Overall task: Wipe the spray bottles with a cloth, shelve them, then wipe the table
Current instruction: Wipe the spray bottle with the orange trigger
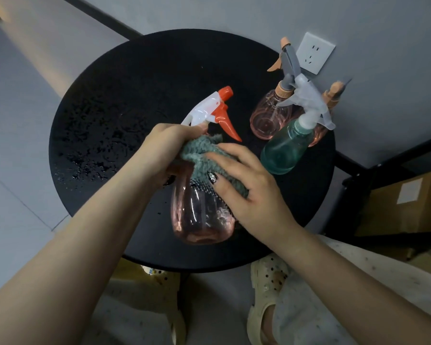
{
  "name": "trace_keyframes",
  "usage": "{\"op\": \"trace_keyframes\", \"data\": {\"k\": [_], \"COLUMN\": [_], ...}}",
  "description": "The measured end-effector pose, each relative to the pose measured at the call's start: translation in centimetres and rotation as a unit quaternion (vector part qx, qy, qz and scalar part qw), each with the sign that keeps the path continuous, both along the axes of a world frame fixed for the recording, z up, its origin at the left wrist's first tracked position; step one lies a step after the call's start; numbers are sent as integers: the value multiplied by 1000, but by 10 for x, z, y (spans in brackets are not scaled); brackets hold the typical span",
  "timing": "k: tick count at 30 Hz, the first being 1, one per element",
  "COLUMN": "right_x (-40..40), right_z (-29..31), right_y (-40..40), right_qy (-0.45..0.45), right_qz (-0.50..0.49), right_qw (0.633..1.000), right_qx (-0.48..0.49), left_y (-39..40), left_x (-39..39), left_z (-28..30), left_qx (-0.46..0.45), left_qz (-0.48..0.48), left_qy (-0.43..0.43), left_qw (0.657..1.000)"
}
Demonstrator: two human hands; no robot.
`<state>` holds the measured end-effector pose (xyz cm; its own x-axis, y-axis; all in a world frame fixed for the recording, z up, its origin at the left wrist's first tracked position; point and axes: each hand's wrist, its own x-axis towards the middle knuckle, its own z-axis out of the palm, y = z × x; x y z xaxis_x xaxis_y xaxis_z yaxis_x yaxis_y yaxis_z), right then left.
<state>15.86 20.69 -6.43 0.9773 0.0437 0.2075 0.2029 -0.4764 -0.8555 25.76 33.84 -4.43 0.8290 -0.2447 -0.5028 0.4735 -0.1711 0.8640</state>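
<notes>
My left hand (pixel 164 145) is curled around the neck of a pink spray bottle (pixel 202 217), just under its white-and-orange trigger head (pixel 217 110), and holds it tilted over the near part of the round black counter (pixel 135 70). My right hand (pixel 246 185) presses a grey-green cloth (pixel 202 155) against the bottle's shoulder, fingers bent over the fabric and thumb lying along it, so the cloth is bunched between both hands and wraps the upper part of the bottle. The bottle's clear pink body shows below the cloth, its base towards me.

On the far right of the counter, well apart from my hands, three more bottles stand close together. A teal bottle (pixel 284 150) with a frosted white trigger sits nearest, touching or just in front of a pink bottle (pixel 266 118) with a grey and tan trigger head. A third pink bottle (pixel 319 135) is mostly hidden behind them; only its tan top and a strip of its body show.

The left half of the counter is speckled with water droplets (pixel 92 150). A white wall socket (pixel 314 53) sits behind the bottles. A black shelf frame (pixel 373 170) with a cardboard box (pixel 403 205) stands to the right.
</notes>
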Motion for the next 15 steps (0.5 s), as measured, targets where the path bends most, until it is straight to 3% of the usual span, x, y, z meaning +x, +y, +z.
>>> {"op": "trace_keyframes", "data": {"k": [4, 10, 12, 15], "right_x": [-10, -21, -20, -14], "right_z": [3, -1, -1, 2], "right_y": [3, 1, 0, 1], "right_qy": [-97, -220, -220, -181], "right_qz": [63, 211, 212, 175], "right_qw": [988, 912, 911, 943], "right_qx": [-102, -275, -276, -218], "left_y": [7, 13, 12, 11], "left_x": [6, 11, 11, 12], "left_z": [0, 1, -1, -2], "left_qx": [-20, -28, -33, -16], "left_qz": [27, 36, 29, 8], "left_qy": [15, -3, -5, 13], "left_qw": [999, 999, 999, 1000]}}
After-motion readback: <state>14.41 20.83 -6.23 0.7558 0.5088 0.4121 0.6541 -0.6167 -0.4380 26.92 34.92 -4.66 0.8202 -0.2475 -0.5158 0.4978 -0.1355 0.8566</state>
